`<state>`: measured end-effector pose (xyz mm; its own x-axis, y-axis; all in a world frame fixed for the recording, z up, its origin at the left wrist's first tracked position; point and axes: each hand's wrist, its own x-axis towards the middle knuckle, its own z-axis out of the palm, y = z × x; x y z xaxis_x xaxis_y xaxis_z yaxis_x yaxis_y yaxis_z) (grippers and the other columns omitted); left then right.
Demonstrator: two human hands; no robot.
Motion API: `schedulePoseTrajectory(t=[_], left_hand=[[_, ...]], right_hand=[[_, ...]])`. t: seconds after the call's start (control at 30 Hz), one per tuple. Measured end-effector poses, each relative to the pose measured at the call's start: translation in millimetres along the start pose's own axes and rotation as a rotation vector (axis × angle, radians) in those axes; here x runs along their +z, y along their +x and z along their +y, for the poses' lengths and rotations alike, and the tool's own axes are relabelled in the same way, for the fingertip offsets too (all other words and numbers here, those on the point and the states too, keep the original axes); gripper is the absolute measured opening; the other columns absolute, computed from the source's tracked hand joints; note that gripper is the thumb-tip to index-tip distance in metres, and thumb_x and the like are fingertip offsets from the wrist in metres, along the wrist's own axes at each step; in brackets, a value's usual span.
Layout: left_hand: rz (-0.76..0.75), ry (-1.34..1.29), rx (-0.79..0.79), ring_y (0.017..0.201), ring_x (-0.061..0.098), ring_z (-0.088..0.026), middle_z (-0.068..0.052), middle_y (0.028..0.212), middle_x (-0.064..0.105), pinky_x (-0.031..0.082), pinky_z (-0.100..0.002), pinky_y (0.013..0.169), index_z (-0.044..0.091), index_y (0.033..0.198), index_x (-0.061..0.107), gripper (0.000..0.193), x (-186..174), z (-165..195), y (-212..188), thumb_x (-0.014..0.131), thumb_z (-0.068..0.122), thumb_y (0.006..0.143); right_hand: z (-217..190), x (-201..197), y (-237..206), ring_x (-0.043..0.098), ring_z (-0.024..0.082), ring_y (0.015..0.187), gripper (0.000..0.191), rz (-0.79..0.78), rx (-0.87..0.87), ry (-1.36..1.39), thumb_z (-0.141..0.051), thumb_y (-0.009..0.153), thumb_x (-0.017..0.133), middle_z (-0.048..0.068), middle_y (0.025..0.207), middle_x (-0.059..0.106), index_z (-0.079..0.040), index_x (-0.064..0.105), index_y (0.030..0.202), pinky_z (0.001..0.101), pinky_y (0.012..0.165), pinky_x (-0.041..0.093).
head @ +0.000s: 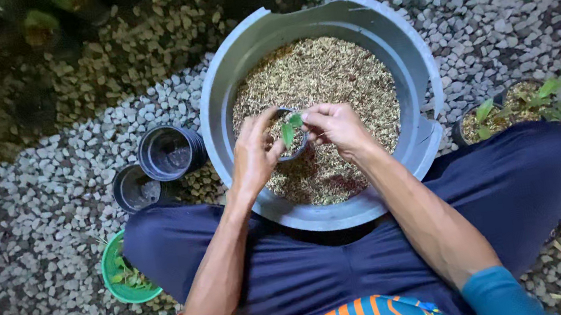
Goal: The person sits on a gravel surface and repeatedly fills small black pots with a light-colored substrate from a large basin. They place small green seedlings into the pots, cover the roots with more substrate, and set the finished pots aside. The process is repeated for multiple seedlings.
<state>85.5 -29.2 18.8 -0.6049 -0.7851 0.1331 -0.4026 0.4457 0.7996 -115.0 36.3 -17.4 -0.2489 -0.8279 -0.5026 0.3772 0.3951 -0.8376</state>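
Observation:
A large grey basin (421, 64) filled with tan husk-like potting mix sits on the gravel between my knees. Over its middle, my left hand (254, 154) grips a small black pot (297, 144) by its rim. A little green seedling (289, 129) stands in that pot. My right hand (336, 126) pinches at the seedling from the right, fingertips touching the leaves and the pot's edge. The pot's lower part is hidden behind my left fingers.
Two empty black pots (170, 151) (137, 189) lie on the gravel left of the basin. A green bowl (115, 272) with small plants sits by my left knee. Pots with planted seedlings (515, 106) stand at the right. My legs in dark blue trousers (517, 175) frame the basin.

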Motion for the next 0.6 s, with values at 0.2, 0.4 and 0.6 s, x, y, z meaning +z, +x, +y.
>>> schedulePoseTrajectory(t=[0.2,0.4,0.6], left_hand=[[0.017,0.102,0.13,0.096,0.067,-0.033,-0.016,0.113,0.061,0.056,-0.041,0.08,0.011,0.129,0.067,0.051,-0.5,1.1,11.0,0.082,0.0,0.082],[-0.098,0.087,0.115,0.096,0.07,-0.032,-0.013,0.107,0.067,0.057,-0.042,0.082,0.007,0.122,0.069,0.049,-6.8,-9.0,12.4,0.08,-0.002,0.075],[-0.008,-0.009,-0.023,0.076,0.07,-0.019,-0.009,0.086,0.072,0.054,-0.036,0.067,0.006,0.102,0.076,0.017,-3.7,-23.8,20.8,0.081,0.014,0.088]], right_hand=[[5.6,15.2,5.3,0.056,0.007,0.059,0.013,-0.057,-0.102,-0.107,-0.014,0.097,0.071,0.001,0.074,0.067,-0.002,0.076,0.096,0.0227,0.052,0.043],[2.7,17.0,11.4,0.061,0.005,0.062,0.013,-0.118,-0.149,-0.297,-0.016,0.095,0.069,-0.001,0.076,0.071,-0.005,0.077,0.093,0.023,0.056,0.05],[3.4,-10.4,23.7,0.059,0.012,0.063,0.024,0.106,-0.141,-0.324,-0.025,0.102,0.066,0.004,0.074,0.068,-0.004,0.077,0.097,0.0302,0.058,0.049]])
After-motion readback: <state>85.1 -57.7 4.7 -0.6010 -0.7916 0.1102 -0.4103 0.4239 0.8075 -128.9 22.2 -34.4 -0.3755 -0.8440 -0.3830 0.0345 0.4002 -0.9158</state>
